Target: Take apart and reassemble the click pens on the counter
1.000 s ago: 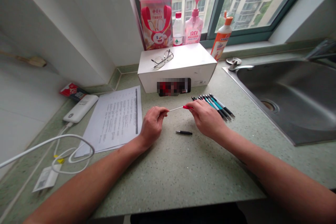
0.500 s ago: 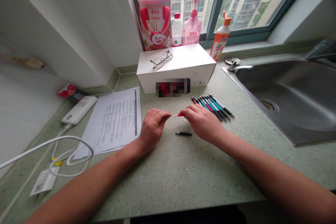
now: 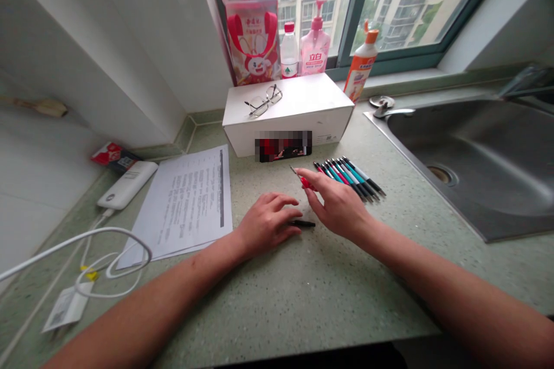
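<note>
A red pen barrel (image 3: 306, 183) is pinched between the thumb and fingers of my right hand (image 3: 340, 199). Its thin refill sticks out toward the upper left. On the counter below lies a short black pen grip section (image 3: 306, 223). My left hand (image 3: 270, 220) is lowered beside it, fingers apart and curved around its left end, which they partly hide; a firm hold does not show. Just behind my right hand, a row of assembled pens (image 3: 350, 179) in teal, red, white and black lies side by side.
Printed sheets (image 3: 186, 202) lie left, beside a white power bank (image 3: 127, 184) and a looping cable (image 3: 142, 239). Behind stands a white box (image 3: 298, 95) with eyeglasses (image 3: 265, 102) on top. A steel sink (image 3: 471, 150) is set into the counter (image 3: 277, 300) at right.
My left hand has let go of the refill end and moved down to the black grip section. My right hand keeps the red barrel, whose refill now tilts upward.
</note>
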The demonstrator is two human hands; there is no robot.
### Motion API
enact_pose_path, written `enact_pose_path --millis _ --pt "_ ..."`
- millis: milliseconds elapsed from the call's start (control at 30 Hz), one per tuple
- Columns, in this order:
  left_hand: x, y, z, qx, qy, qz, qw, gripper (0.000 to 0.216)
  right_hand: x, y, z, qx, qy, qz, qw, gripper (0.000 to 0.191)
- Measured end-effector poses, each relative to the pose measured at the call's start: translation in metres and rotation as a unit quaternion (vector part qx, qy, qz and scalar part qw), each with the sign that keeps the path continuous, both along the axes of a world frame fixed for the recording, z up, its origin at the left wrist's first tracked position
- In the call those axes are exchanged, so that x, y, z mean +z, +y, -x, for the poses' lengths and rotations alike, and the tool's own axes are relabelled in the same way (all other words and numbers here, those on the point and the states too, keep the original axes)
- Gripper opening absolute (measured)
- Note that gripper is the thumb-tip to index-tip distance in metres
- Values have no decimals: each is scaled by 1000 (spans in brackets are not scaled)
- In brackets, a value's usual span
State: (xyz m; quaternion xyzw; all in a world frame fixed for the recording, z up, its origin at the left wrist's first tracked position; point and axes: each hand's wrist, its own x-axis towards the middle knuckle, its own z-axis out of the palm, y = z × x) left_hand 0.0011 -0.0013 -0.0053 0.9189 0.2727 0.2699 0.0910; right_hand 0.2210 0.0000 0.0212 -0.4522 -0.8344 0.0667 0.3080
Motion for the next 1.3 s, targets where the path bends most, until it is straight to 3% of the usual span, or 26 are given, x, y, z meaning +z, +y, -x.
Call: enact_pose_path --millis 133,233,333,433,800,1067,1300 --pt "-2 -1 -1 -1 -12 0 1000 10 1 0 0 -7 -27 -3 1000 36" --pt "-1 -1 1 78 -118 53 989 11 1 1 -1 -11 -30 -14 999 35" --pt "1 0 4 180 -226 98 952 12 1 2 -3 -13 -36 -25 999 35" --pt "3 2 5 216 -293 111 925 15 1 2 -4 -15 -49 -28 998 35" --pt "1 4 7 199 -303 106 926 16 -2 1 -2 15 -94 -11 995 39" --pt "4 3 9 217 -321 70 919 16 -1 2 -5 -12 -99 -30 995 39" --pt "6 3 8 193 -298 46 934 16 -4 3 -4 3 -122 -42 992 38"
